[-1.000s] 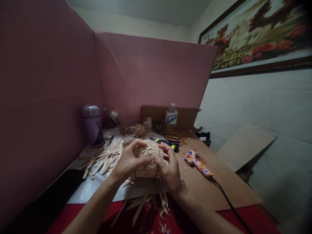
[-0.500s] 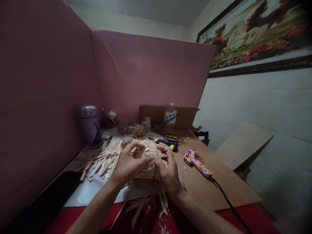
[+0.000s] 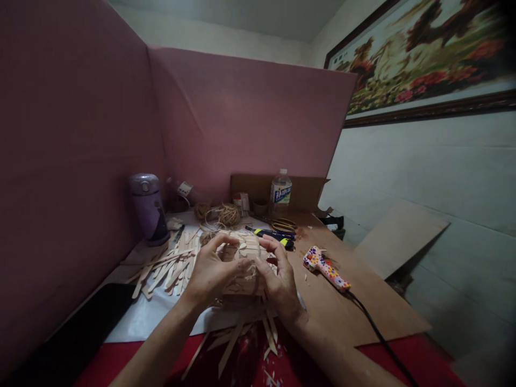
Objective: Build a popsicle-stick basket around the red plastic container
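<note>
At the far left a pink panel (image 3: 76, 107) rises beside a purple flask (image 3: 148, 209), which stands upright at the back of the red tabletop (image 3: 115, 357). Loose wooden sticks (image 3: 171, 271) lie in a crisscrossed heap on a white sheet (image 3: 135, 321). Next comes the left hand (image 3: 208, 271), its thumb and fingers curved around the left side of a wooden craft (image 3: 244, 287) made of sticks, with the thumb in front. Behind it sits a ball of twine (image 3: 229, 214). The craft is between the two hands, near the middle of the tabletop, with a pale petal-shaped piece on its upper face. The right hand (image 3: 282, 279) grips the other side, thumb in front and fingers bent over the top. Beyond that hand are a clear bottle (image 3: 281, 192), scissors (image 3: 285, 223) and a utility knife (image 3: 284, 242). Farther right, a flowered glue gun (image 3: 327, 271) lies on a brown board (image 3: 365, 317), its black cord (image 3: 377, 333) trailing toward the front edge.
</note>
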`<act>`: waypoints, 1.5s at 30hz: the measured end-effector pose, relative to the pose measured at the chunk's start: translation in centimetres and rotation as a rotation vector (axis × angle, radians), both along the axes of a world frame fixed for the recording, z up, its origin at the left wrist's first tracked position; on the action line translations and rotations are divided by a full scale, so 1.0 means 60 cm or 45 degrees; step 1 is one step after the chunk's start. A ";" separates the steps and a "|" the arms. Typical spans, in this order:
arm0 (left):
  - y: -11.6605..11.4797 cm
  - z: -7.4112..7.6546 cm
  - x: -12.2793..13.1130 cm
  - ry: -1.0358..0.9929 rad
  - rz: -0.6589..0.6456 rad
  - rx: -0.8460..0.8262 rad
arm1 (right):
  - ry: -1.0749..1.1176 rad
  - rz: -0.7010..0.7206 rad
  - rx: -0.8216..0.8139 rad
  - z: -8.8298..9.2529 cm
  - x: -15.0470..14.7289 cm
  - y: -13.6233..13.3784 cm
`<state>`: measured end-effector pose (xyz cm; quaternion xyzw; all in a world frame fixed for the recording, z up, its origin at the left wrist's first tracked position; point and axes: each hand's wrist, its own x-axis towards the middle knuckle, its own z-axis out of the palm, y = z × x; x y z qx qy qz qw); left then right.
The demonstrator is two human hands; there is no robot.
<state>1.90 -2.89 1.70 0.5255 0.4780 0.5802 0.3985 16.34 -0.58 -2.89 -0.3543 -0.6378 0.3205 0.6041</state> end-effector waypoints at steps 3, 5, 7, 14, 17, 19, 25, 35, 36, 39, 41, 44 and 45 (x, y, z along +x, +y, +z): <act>0.002 -0.004 -0.002 0.005 0.009 0.013 | 0.009 0.003 0.000 0.001 0.000 0.000; 0.003 -0.007 -0.003 0.015 0.019 0.030 | 0.008 0.002 0.012 0.003 0.000 0.000; 0.003 -0.008 -0.003 0.050 0.049 0.054 | -0.005 -0.004 0.014 0.005 0.000 0.000; 0.004 -0.007 -0.003 0.075 0.056 0.075 | -0.034 -0.026 0.010 0.007 -0.002 -0.001; 0.003 -0.008 -0.004 0.098 0.085 0.086 | -0.032 -0.051 0.032 0.004 -0.004 0.001; 0.003 -0.009 -0.004 0.110 0.103 0.104 | -0.031 -0.061 0.044 0.002 -0.005 0.001; 0.003 -0.009 -0.003 0.138 0.147 0.121 | 0.072 0.019 0.025 -0.002 -0.004 0.002; 0.005 -0.007 -0.003 0.112 0.114 0.070 | -0.197 -0.094 0.277 0.040 0.030 -0.009; 0.005 -0.008 -0.003 0.106 0.108 0.074 | -0.293 -0.100 0.332 0.046 0.033 -0.016; 0.008 -0.013 -0.004 0.096 0.098 0.105 | -0.514 -0.149 0.461 0.059 0.048 -0.036; 0.010 -0.015 -0.004 0.112 0.114 0.125 | -0.571 -0.229 0.512 0.067 0.071 -0.042; 0.009 -0.015 -0.001 0.143 0.138 0.119 | -0.679 -0.408 0.468 0.074 0.132 -0.034; 0.009 -0.015 0.000 0.148 0.134 0.108 | -0.783 -0.451 0.423 0.074 0.158 -0.026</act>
